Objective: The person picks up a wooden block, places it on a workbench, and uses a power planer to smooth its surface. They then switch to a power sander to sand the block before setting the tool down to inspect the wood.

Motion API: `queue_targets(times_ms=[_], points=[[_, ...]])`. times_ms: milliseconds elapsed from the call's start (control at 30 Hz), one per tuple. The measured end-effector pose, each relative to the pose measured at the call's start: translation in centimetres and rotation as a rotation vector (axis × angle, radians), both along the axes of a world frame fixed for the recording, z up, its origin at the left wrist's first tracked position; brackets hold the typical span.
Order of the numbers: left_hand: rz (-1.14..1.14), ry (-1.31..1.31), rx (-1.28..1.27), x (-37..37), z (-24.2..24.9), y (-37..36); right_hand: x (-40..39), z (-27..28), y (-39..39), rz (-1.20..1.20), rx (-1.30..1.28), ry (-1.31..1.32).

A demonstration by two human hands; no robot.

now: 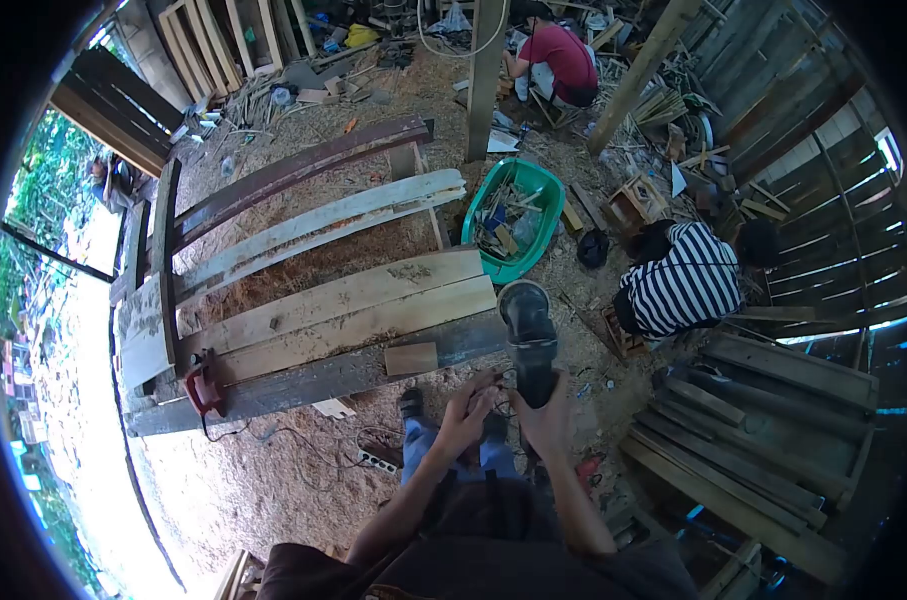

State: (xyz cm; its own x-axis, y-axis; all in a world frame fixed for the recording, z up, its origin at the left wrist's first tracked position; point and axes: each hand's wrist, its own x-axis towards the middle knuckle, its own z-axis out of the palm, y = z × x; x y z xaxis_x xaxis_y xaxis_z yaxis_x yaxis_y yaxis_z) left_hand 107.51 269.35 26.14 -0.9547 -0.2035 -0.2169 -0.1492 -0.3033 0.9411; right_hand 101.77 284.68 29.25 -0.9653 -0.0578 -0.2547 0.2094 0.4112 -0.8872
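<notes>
My right hand (543,420) is wrapped round the lower end of a black power tool (530,335). The tool points away from me and has a rounded head at its far end; its exact kind is hard to tell. Close beside it, to the left, is my left hand (466,412), with its fingers drawn together. Whatever those fingers hold, possibly a dark cord, is too small to make out. Just ahead of my hands, a short wooden block (410,359) lies on the near edge of a plank bench.
Long boards (353,305) lie across the bench, with a red power tool (204,388) at its left end. A green tub (546,225) holds scraps. Two people crouch nearby, one in a striped top (685,280), another in a red shirt (563,62). A power strip (377,461) lies on the ground.
</notes>
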Motion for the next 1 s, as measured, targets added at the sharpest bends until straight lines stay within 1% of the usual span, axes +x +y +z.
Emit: queue_targets(times_ms=[33,67,100,167,200,267,300,367,400,467,500,567,600,667,700,767,800,867,1000], points=[[0.002,0.003,0.066,-0.9,0.6,-0.6,0.4,0.2,-1.4,-0.001,0.196,0.175],[0.004,0.010,0.133,-1.7,1.2,-1.3,0.5,4.5,-3.3,0.000,0.295,-0.008],[-0.010,0.015,0.132,-2.2,1.2,-2.4,0.7,4.1,-4.2,-0.015,0.293,-0.004],[-0.137,-0.209,-0.071,-2.3,0.9,-5.2,1.5,2.3,-5.7,0.072,0.345,0.289],[-0.157,-0.197,-0.072,-2.2,1.0,-6.3,1.7,2.4,-6.7,0.051,0.350,0.296],[-0.084,-0.223,-0.061,-1.5,1.2,-8.2,2.2,2.4,-8.6,0.151,0.453,0.408],[-0.097,-0.219,-0.058,-1.6,1.3,-9.0,2.6,2.0,-9.4,0.138,0.460,0.409],[0.103,-0.157,0.364,-1.7,1.3,-10.3,3.4,1.2,-11.0,0.158,0.436,0.547],[0.099,-0.158,0.372,-1.6,1.6,-11.3,3.7,1.5,-11.8,0.158,0.444,0.546],[0.080,-0.215,0.324,-1.1,2.1,-13.4,4.3,2.2,-13.3,0.167,0.395,0.402],[0.078,-0.216,0.331,-1.1,2.0,-14.2,4.4,2.3,-13.8,0.167,0.402,0.401],[0.122,-0.264,0.319,-0.2,1.9,-15.3,5.0,2.4,-14.6,0.207,0.240,0.261],[0.125,-0.269,0.325,0.2,1.4,-15.7,5.3,2.2,-15.0,0.211,0.246,0.256],[0.172,-0.204,0.340,0.8,0.3,-16.1,5.8,1.5,-15.4,0.205,0.138,0.230],[0.176,-0.205,0.348,1.0,0.6,-16.4,6.1,0.9,-15.4,0.211,0.145,0.228],[0.108,-0.286,0.263,1.6,1.3,-17.3,6.4,-0.2,-15.3,0.159,-0.054,0.171],[0.118,-0.287,0.268,1.9,1.4,-17.6,6.5,-0.2,-15.3,0.169,-0.052,0.168],[0.011,-0.190,0.254,2.2,1.7,-17.9,6.5,-0.2,-15.2,0.215,-0.175,0.213],[0.021,-0.136,0.292,2.3,2.7,-18.0,6.6,0.5,-15.7,0.222,-0.214,0.132]])
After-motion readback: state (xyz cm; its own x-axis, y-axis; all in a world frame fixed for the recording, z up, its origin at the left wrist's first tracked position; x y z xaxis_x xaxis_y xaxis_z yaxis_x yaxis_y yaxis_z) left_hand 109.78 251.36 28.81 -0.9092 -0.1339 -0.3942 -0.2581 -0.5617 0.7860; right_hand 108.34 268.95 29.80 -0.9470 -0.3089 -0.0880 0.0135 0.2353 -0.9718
